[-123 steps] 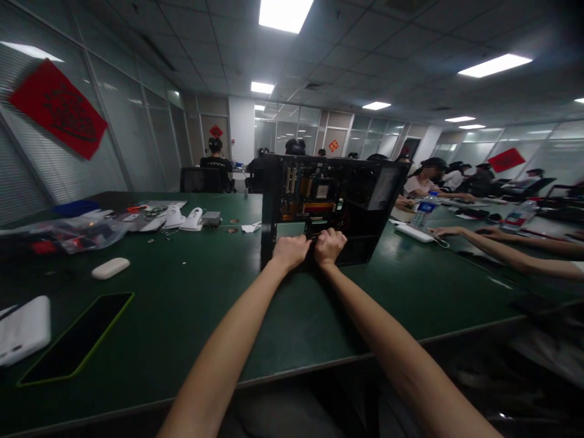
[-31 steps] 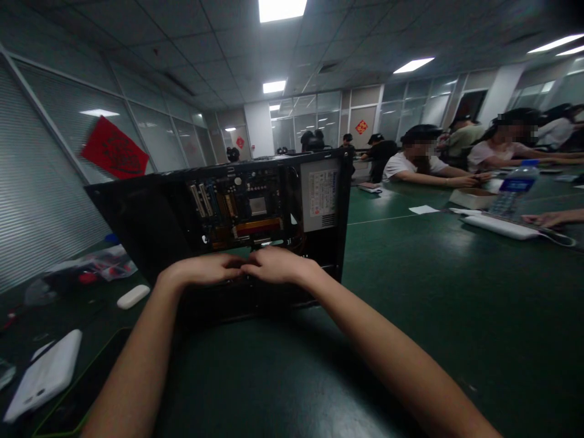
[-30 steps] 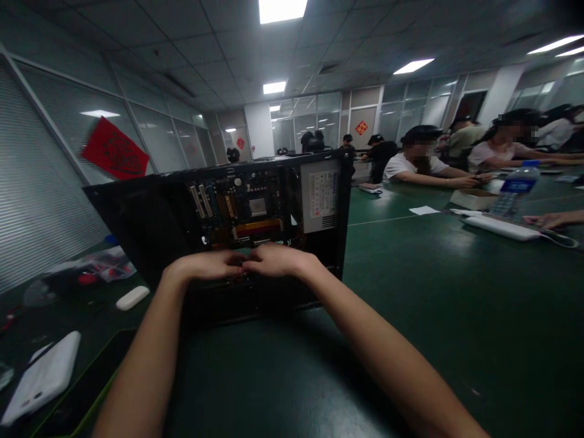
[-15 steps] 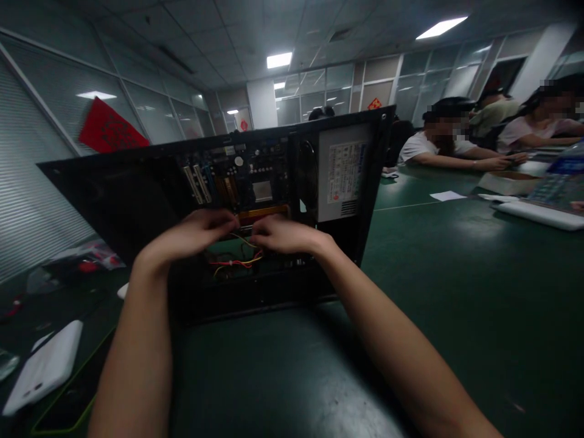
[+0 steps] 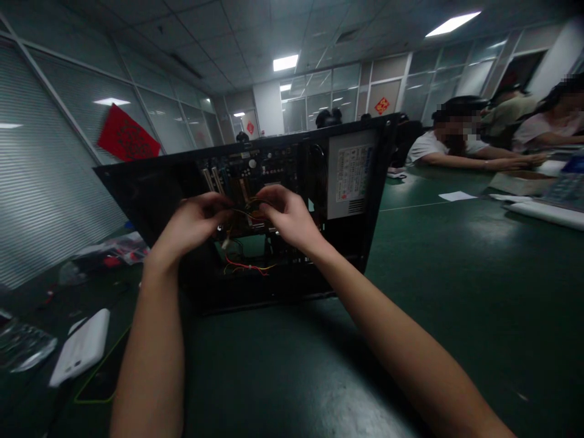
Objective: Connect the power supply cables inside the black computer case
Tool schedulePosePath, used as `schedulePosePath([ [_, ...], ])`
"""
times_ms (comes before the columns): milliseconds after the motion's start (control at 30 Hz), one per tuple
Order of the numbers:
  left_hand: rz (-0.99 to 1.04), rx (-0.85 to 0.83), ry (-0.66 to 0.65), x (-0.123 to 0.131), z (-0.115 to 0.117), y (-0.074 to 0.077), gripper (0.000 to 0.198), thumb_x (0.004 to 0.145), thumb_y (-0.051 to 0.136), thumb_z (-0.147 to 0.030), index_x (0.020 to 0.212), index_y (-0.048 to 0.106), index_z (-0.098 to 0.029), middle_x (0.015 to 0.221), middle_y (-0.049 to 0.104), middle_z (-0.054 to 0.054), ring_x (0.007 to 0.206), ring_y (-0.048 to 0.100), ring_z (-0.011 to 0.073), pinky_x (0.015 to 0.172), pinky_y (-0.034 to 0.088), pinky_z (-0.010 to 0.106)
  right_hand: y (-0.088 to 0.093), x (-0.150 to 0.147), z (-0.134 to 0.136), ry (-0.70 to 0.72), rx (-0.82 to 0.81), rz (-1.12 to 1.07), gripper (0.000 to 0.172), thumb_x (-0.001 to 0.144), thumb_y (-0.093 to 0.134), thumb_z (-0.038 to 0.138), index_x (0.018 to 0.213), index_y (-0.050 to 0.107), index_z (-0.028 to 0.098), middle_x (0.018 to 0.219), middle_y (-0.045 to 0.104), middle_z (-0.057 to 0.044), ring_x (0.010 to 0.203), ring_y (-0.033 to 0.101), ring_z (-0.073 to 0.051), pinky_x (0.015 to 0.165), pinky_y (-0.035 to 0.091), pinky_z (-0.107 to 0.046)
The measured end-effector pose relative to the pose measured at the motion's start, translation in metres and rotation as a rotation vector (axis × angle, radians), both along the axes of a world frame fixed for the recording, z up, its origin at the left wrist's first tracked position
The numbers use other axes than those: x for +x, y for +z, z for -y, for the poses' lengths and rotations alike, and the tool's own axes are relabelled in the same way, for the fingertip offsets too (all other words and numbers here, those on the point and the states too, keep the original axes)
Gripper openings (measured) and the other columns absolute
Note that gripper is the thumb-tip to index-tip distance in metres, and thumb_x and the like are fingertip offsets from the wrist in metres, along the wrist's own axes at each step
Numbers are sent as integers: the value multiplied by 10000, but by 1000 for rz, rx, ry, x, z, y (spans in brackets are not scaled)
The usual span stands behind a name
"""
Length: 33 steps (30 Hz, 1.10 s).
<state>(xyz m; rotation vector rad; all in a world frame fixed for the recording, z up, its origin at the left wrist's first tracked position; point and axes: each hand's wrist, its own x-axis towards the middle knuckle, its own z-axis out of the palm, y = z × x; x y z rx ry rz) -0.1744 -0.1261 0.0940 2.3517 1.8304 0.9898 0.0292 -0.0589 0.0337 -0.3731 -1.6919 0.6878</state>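
An open black computer case (image 5: 382, 191) stands tilted on the table in front of me, its inside facing me. Within it sit a motherboard (image 5: 278, 163) and a silver power supply (image 5: 350, 173) with a white label. My left hand (image 5: 194, 225) is closed in a pinch on thin wires (image 5: 246, 213) in front of the board. The fingers of my right hand (image 5: 292, 222) close on the same wires to the right. Below hang a pale connector (image 5: 225, 244) and a bundle of red and yellow wires (image 5: 249, 266).
On the left lie a white power bank-like device (image 5: 82, 347), a dark green-edged phone-like slab (image 5: 103, 377), clear plastic (image 5: 27, 344) and red bagged items (image 5: 114, 255). A sheet of paper (image 5: 457, 196) and a box (image 5: 522, 182) lie right, near seated people (image 5: 456, 143).
Both hands have risen toward the motherboard, lifting the thin wires. My right hand has turned, showing its thumb side. The view has shifted slightly left.
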Motion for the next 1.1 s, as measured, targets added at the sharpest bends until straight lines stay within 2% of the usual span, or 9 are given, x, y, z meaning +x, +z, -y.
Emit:
schedulePosePath([
  [133, 55, 122, 81, 1, 0, 0, 352, 818, 661, -433, 1073, 727, -200, 927, 749, 51, 795, 682, 224, 709, 530, 311, -6, -1, -3, -137, 11, -53, 175, 926, 541, 162, 1015, 687, 195, 1054, 708, -51, 976, 658, -179, 883, 516, -320],
  [267, 91, 146, -48, 2, 3, 1, 326, 798, 670, -344, 1078, 726, -188, 1039, 751, 64, 936, 696, 241, 830, 556, 330, -20, -5, -13, -288, 29, 121, 255, 913, 544, 115, 1087, 724, 166, 1127, 688, -101, 1087, 640, -212, 980, 482, -356],
  [367, 55, 219, -83, 4, 6, 3, 275, 808, 644, -287, 1046, 734, -182, 1065, 741, 70, 974, 690, 237, 870, 550, 325, -27, -9, -16, -323, 20, 246, 302, 937, 551, 136, 1200, 700, 133, 1202, 659, -130, 1139, 619, -216, 1019, 449, -350],
  [567, -28, 440, -26, 5, 5, 4, 224, 822, 635, -213, 1012, 750, -181, 979, 721, 52, 842, 665, 177, 774, 522, 277, -22, -5, -8, -258, 26, 398, 341, 1048, 450, 281, 955, 738, 122, 1108, 678, -116, 1053, 632, -184, 927, 432, -285],
  [667, 16, 492, 34, 4, 3, 2, 223, 794, 693, -216, 1008, 753, -197, 874, 713, 25, 736, 638, 151, 688, 496, 262, -17, 2, -4, -211, -30, 457, 376, 1057, 431, 322, 885, 712, 140, 954, 712, -82, 933, 655, -180, 826, 433, -272],
  [767, 135, 476, 85, 7, -1, 0, 188, 768, 748, -276, 939, 756, -198, 759, 705, 5, 644, 620, 140, 594, 461, 257, -16, 6, -5, -40, -151, 528, 433, 1066, 384, 389, 868, 686, 151, 710, 683, -29, 675, 621, -151, 655, 424, -256],
  [867, 311, 485, 58, 15, -9, -4, 136, 756, 737, -266, 848, 744, -166, 774, 733, 38, 683, 651, 150, 619, 482, 254, -16, 9, -8, 188, -291, 404, 361, 1047, 413, 392, 1033, 681, 150, 694, 687, -17, 592, 599, -138, 516, 408, -233],
  [967, 513, 440, 9, 20, -20, -6, 126, 802, 679, -284, 807, 719, -165, 772, 732, 54, 687, 668, 152, 628, 512, 251, -14, 13, -12, 326, -342, 188, 245, 966, 551, 277, 1138, 680, 158, 908, 749, -55, 792, 688, -156, 597, 503, -235],
  [1100, 647, 277, -9, 18, -26, -8, 360, 934, 539, -489, 786, 679, -191, 615, 647, 26, 482, 578, 136, 456, 440, 250, -11, 17, -18, 280, -324, 34, 276, 925, 608, 276, 1174, 698, 201, 1111, 757, -70, 968, 713, -189, 836, 570, -343],
])
